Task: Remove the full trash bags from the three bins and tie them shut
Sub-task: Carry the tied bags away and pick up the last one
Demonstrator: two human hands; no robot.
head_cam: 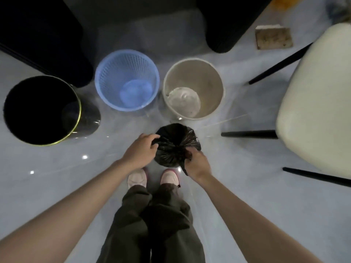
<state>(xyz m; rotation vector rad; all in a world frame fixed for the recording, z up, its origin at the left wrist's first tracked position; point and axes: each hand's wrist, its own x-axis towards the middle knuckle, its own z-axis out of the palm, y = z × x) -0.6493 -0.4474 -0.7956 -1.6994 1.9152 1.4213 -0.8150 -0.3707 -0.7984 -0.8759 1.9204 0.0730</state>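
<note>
A full black trash bag [173,138] hangs in front of my feet, its mouth gathered into a bunch. My left hand [141,151] grips the bag's upper left side. My right hand [196,164] pinches the gathered neck, and a loose black tail hangs down beside it. Three bins stand in a row on the floor beyond the bag: a black bin [40,111] at the left, a blue mesh bin [126,79] in the middle and a beige bin [193,88] at the right. All three bins show bare insides with no bag in them.
A cream chair [319,99] with black legs stands at the right, one leg reaching toward the bag. Dark furniture [43,35] sits behind the bins. A brown mat [273,37] lies at the far right. The pale floor [66,168] is glossy.
</note>
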